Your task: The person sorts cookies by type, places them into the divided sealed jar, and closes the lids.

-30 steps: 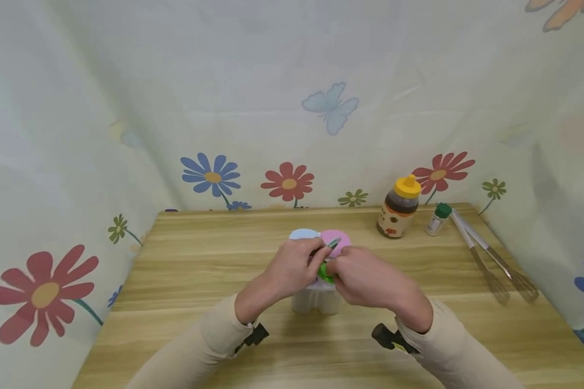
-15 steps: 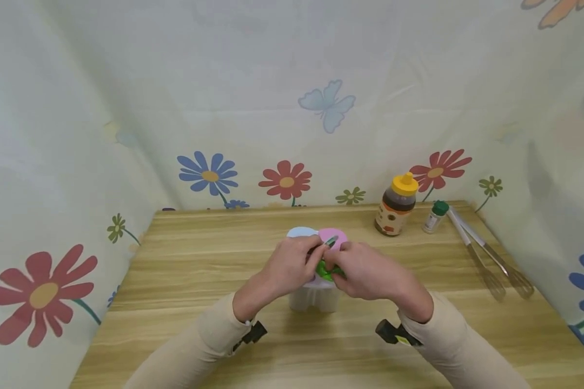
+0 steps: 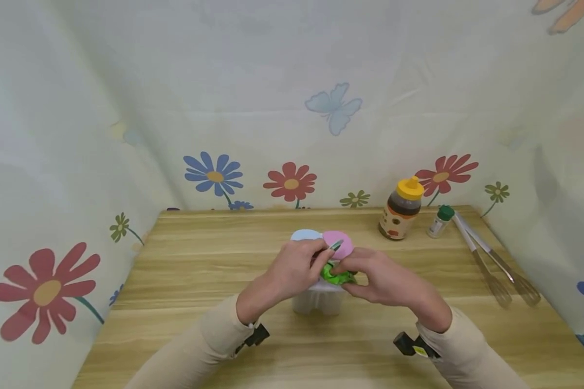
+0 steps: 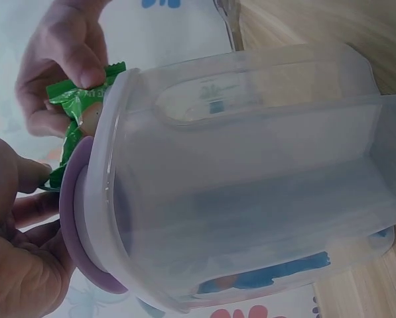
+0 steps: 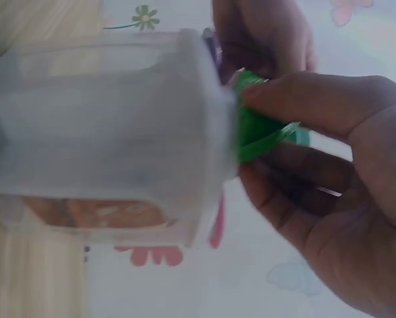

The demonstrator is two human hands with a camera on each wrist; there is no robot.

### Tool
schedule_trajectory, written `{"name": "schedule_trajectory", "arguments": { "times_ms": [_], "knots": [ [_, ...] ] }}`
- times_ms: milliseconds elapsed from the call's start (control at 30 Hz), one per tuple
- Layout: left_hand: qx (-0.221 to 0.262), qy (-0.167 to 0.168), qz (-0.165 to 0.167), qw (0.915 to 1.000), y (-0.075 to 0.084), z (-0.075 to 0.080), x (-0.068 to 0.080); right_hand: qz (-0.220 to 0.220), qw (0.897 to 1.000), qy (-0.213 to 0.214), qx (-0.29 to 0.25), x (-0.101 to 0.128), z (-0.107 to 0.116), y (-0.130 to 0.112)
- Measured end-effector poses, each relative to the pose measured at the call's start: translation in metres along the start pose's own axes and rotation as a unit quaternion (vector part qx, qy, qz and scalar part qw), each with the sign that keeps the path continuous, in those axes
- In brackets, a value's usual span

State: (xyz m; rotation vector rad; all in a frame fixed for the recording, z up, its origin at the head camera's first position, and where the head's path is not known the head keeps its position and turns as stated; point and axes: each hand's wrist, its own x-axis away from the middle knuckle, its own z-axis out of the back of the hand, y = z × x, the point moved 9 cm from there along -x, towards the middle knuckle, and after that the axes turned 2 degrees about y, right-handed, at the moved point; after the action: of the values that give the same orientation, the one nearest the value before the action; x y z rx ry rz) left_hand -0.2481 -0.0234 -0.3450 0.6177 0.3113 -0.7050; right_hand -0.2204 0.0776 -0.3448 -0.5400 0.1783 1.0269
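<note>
**Green packet held right over the open container**

The desk point(image 3: 199, 281) fills the lower half of the head view, and the clear plastic container point(image 3: 318, 300) stands at its centre, just below both hands. It is split into compartments, each with a round flip lid: a pale blue lid point(image 3: 305, 235) and a pink lid point(image 3: 338, 242) stand up at its far side, and the left wrist view shows a purple lid point(image 4: 75, 218) at the rim too. Through the clear wall that view shows blue-wrapped items low in one compartment, while the right wrist view shows orange-brown ones in another; the rest look unfilled, though the walls are cloudy.

The right hand point(image 3: 386, 281) comes in from the lower right and pinches a green packet point(image 3: 338, 274) between thumb and fingers, directly above the container's top, touching or nearly touching the rim. The packet's long axis runs roughly left to right in the head view. The left hand point(image 3: 292, 270) comes in from the lower left, equally close, with its fingers curled onto the packet's left end and the lids there; exactly what it grips I cannot tell.

At the upper right of the desk, well apart, stand a honey bottle point(image 3: 400, 216), a small green-capped jar point(image 3: 439, 220), and two whisks point(image 3: 496, 270).
</note>
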Motion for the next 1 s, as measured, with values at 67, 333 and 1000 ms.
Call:
{"name": "schedule_trajectory", "arguments": {
  "times_ms": [67, 333, 1000],
  "knots": [
    [0.000, 0.003, -0.007, 1.0000, 0.001, 0.001, -0.001, 0.023, 0.999, 0.028, -0.012, 0.005, 0.001, 0.003],
    [0.006, 0.009, -0.020, 0.9997, 0.004, 0.003, -0.002, 0.102, 0.989, 0.102, -0.035, 0.016, 0.006, 0.005],
    [0.024, -0.009, 0.005, 0.9997, -0.002, 0.000, 0.001, 0.035, 0.992, 0.112, -0.044, 0.010, 0.034, -0.003]
  ]
}}
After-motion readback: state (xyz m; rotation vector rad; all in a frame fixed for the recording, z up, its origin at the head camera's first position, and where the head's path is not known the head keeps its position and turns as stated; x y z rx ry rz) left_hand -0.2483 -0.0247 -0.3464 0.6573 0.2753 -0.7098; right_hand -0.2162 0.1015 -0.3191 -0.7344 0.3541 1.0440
